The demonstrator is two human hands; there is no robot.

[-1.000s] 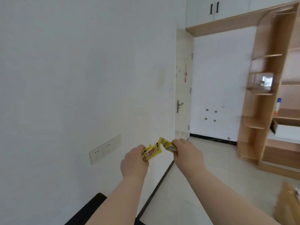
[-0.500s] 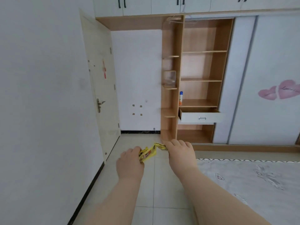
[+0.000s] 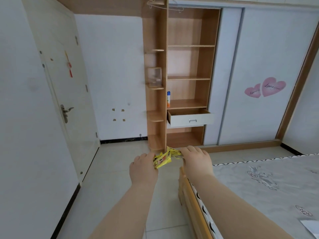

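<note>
A small yellow packet [image 3: 163,159] with red and black print stretches between both hands in front of me, above the tiled floor. My left hand [image 3: 143,168] grips its lower left end with curled fingers. Its upper right end, which looks crumpled, is pinched in my right hand [image 3: 196,160]. The fingers hide both ends of the packet.
A wooden shelf unit [image 3: 189,78] stands ahead with its white drawer [image 3: 190,119] pulled out and a spray can [image 3: 168,99] on a shelf. A bed [image 3: 269,185] with a wooden frame lies at the right. A closed door [image 3: 63,94] is at the left.
My view has swung right from the white wall to the shelf unit and the bed. Both hands have kept hold of the yellow packet throughout.
</note>
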